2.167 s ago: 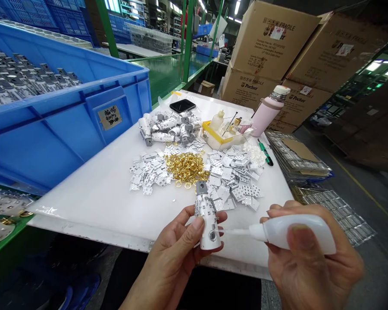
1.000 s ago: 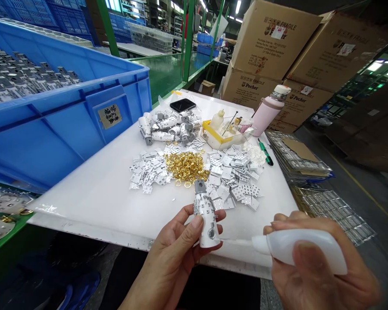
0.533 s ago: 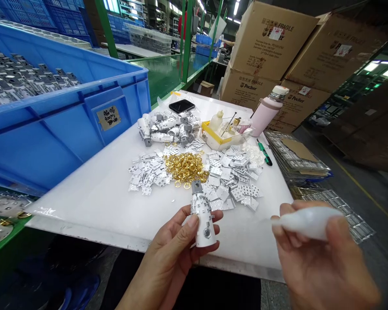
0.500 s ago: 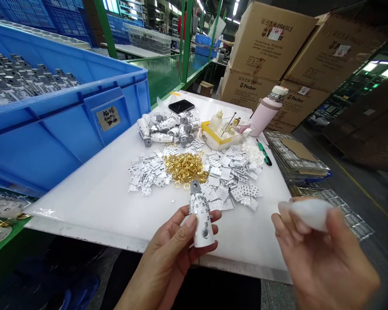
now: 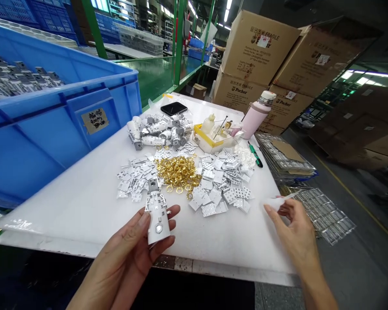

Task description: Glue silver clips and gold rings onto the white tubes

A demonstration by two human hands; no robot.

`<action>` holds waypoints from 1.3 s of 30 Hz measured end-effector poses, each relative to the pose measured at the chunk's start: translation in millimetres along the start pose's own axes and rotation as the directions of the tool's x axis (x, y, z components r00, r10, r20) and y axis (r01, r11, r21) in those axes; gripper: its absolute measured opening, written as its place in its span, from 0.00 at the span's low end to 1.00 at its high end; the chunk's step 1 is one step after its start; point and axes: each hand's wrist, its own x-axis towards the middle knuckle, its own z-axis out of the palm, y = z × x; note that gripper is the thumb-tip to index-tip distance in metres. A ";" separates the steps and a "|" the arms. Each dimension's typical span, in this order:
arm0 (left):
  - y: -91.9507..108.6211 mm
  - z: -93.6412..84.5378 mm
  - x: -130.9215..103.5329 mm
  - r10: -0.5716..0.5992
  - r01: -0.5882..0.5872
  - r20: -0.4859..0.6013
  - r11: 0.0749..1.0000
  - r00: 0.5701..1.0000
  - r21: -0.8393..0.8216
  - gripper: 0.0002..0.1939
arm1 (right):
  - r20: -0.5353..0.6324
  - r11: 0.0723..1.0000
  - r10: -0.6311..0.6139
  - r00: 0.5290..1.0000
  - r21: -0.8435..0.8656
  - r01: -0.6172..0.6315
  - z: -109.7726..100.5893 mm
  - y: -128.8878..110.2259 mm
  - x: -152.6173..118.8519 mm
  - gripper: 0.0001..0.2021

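Observation:
My left hand (image 5: 132,241) is closed around a white tapered plastic model part (image 5: 158,219) with a grey block at its top, held upright above the table's front edge. My right hand (image 5: 294,228) grips a small white squeeze bottle (image 5: 274,202) near the table's right edge; its thin pointed tip faces right, and the fingers hide part of it. Between the hands lie a heap of gold rings (image 5: 177,172), a pile of small white plates (image 5: 223,181) and another pile of white plates (image 5: 136,176). Several similar white parts (image 5: 158,131) are heaped behind.
A large blue crate (image 5: 110,107) full of parts stands at the left. On the white table (image 5: 67,211) are a phone (image 5: 173,108), a yellow-edged tray (image 5: 207,138), a pink bottle (image 5: 257,116) and a green cutter (image 5: 255,155). Cartons (image 5: 258,51) rise behind; wire racks (image 5: 330,215) sit at the right.
My right hand has moved back, away from me, and slightly left with the squeeze bottle, turning its tip right. The view has shifted, and the white part in my left hand now appears further left.

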 end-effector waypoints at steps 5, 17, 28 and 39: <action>1.4 4.2 -0.6 0.069 -0.069 -0.010 0.998 0.998 0.000 0.15 | -0.149 0.888 -0.437 0.887 0.086 0.452 8.3 -62.5 -12.0 0.05; 1.1 0.1 -11.1 0.011 -0.003 0.112 0.998 0.994 -0.069 0.13 | 0.576 0.735 -0.658 0.484 0.354 0.578 100.6 -129.9 7.2 0.13; 1.2 22.4 -7.3 -0.029 0.028 0.290 1.000 0.957 0.009 0.13 | 0.668 0.802 -0.216 0.712 0.537 -0.261 59.2 -115.9 -19.5 0.11; -5.2 37.8 -10.0 -0.072 0.077 0.321 0.997 0.944 -0.006 0.11 | 0.659 0.525 -0.112 0.744 0.675 -0.519 53.4 -109.7 -39.3 0.09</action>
